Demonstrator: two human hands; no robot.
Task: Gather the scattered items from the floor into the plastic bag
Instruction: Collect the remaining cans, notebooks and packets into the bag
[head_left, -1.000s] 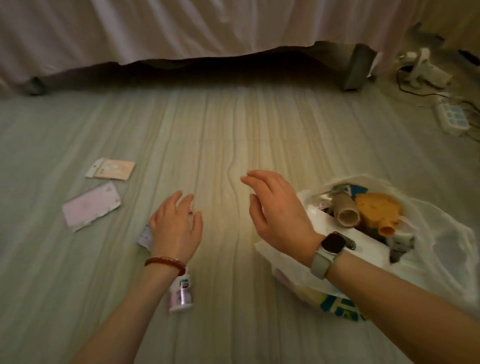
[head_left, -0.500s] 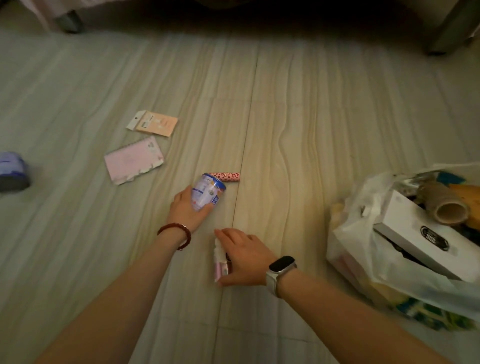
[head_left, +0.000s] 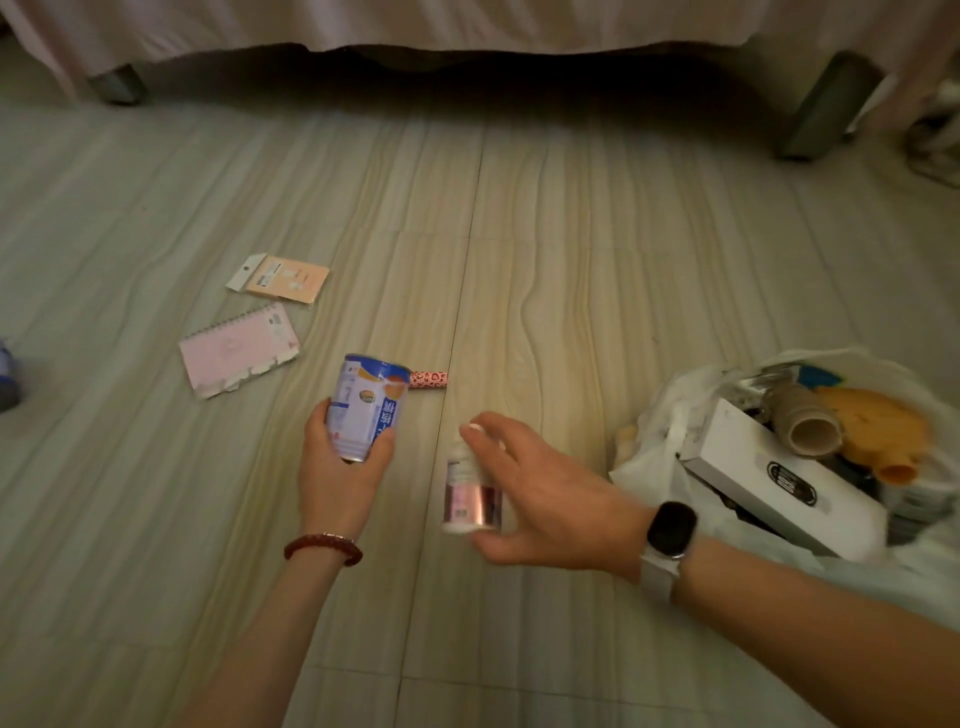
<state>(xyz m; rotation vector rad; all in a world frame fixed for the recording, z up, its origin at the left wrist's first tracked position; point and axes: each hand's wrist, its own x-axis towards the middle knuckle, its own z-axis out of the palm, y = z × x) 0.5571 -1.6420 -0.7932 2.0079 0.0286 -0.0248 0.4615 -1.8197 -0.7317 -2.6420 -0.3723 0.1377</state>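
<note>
The crinkled white plastic bag (head_left: 660, 447) already holds several items. The left hand (head_left: 343, 467) grips a blue-and-white can (head_left: 366, 405); the right hand (head_left: 540, 499) pinches a small pink-labelled bottle (head_left: 467, 493). Left of the bag, a pink spiral notebook (head_left: 239, 348), a peach card packet (head_left: 283, 278) and a pink spotted tube (head_left: 428, 378) remain on the floor.

There is one view only, from a camera worn on the person's head, so no second view overlaps with it. It looks forward and steeply down onto the floor (head_left: 597, 270), close enough that both forearms rise from the lower edge and fill much of the foreground. The wide lens bends the floor lines toward the edges. The top of the frame reaches the bed (head_left: 467, 26) skirt and its legs, the right edge cuts the plastic bag (head_left: 670, 415)
</note>
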